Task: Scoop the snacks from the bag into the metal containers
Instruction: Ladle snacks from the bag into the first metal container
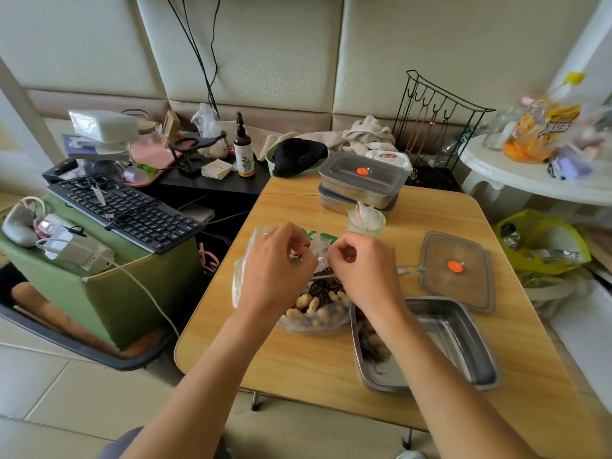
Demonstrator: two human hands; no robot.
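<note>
We were early in the job. Only a small heap of snacks lay in the near-left corner of the open metal container at the lower right of the frame, and most of its floor was bare. The two stacked containers at upper centre were lidded, so we could not tell what they held. Most of the filling seemed still to be done.

The bag sat at the centre of the wooden table, just left of the open container. Our left hand and right hand were both at its mouth, fingers curled and pinching the film, apparently to spread the opening. Neither held a scoop.

The bag was thin, clear, crinkled plastic, slumped around its load: pale, bumpy peanuts and dark striped sunflower seeds. The container was a shallow rectangular pan of brushed steel with rounded corners. Its flat lid, with an orange button in the middle, lay above it on the smooth, honey-coloured tabletop.
</note>
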